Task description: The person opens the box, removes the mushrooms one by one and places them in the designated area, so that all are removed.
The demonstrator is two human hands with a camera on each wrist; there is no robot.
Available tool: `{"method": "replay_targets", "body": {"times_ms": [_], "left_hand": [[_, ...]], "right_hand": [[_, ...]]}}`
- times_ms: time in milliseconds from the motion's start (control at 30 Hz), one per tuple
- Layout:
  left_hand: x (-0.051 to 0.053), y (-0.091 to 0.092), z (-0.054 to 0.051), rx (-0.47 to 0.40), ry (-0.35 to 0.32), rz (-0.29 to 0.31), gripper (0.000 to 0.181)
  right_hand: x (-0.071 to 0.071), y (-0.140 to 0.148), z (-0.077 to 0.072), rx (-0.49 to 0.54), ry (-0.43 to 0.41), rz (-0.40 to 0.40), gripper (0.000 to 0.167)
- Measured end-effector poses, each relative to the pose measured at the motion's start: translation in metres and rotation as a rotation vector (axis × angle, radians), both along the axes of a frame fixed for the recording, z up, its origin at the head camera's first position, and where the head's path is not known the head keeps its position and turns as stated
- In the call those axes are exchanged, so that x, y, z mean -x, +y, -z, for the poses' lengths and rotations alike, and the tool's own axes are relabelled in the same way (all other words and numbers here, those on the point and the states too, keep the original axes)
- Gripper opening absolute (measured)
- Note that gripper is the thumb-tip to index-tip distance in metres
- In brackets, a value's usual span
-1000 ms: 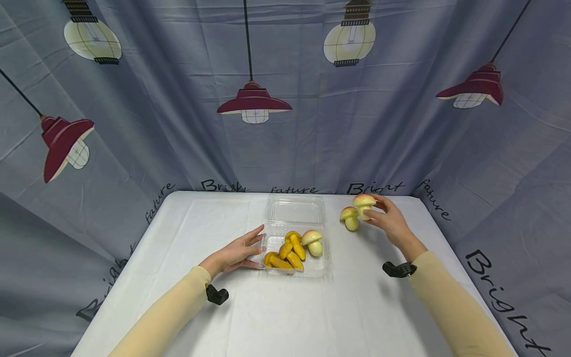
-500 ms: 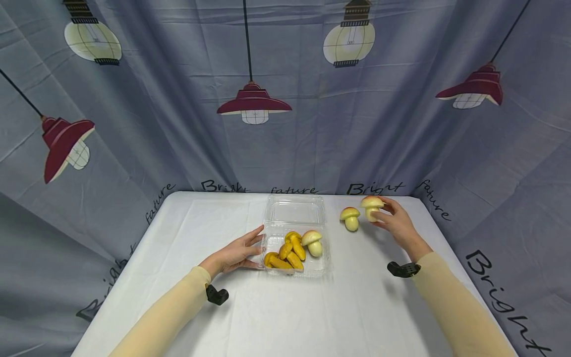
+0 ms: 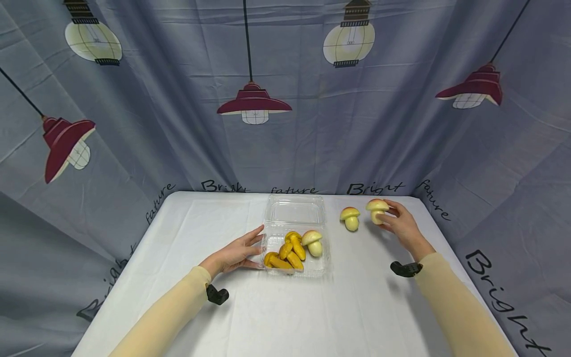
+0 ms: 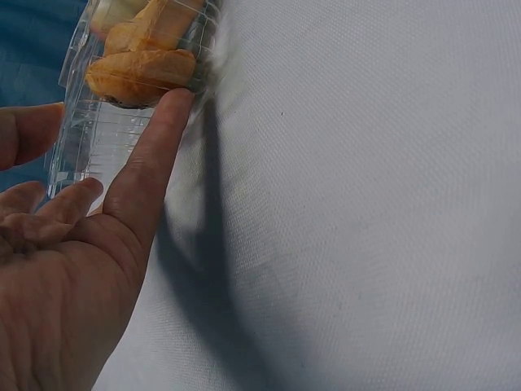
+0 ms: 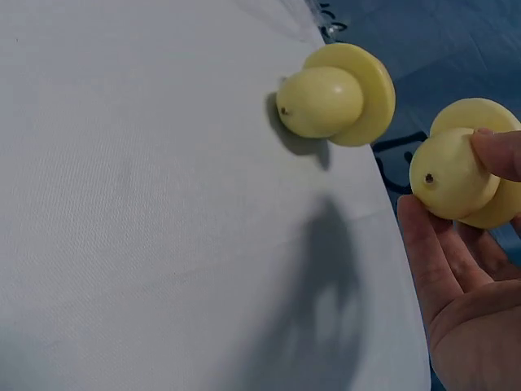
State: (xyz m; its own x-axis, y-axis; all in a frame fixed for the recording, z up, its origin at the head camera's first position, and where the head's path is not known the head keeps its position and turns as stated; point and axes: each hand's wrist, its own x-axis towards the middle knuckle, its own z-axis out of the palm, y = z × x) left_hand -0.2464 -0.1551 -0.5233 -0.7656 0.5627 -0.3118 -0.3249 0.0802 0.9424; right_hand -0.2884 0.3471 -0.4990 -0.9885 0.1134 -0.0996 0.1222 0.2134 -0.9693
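The right hand (image 3: 403,228) pinches a pale mushroom with a pinkish cap (image 3: 377,211) between thumb and fingers; the right wrist view shows this held mushroom (image 5: 454,173) stem end first. To its left a similar mushroom (image 3: 350,219) stands apart on the table. The left hand (image 3: 233,254), fingers extended, touches the left side of a clear plastic box (image 3: 322,267) whose lid (image 3: 296,209) lies open behind it. Inside the box are several yellow-brown mushrooms (image 3: 298,247) and one pale mushroom (image 3: 313,242) at the right. In the left wrist view, a fingertip touches the box near a brown mushroom (image 4: 140,73).
A white cloth covers the table (image 3: 285,317). Beyond its back edge hangs a grey-blue curtain (image 3: 294,153) printed with lamps and lettering, which also runs along both sides.
The right hand has moved to the right and slightly nearer with the held mushroom, widening the gap to the one standing on the table. The left hand and box have not moved.
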Motion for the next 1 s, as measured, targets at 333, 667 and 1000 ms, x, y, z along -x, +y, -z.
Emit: {"method": "replay_targets", "body": {"times_ms": [333,667,1000], "left_hand": [[0.001,0.001,0.0,-0.026,0.009,0.027,0.081],[0.001,0.001,0.0,-0.022,0.005,0.022,0.08],[0.002,0.0,0.001,-0.015,0.006,0.018,0.079]], "right_hand": [[0.005,0.009,0.01,-0.053,-0.004,-0.016,0.083],[0.009,0.015,0.017,-0.067,-0.054,-0.009,0.083],[0.012,0.015,0.025,-0.077,-0.08,-0.005,0.083]]}}
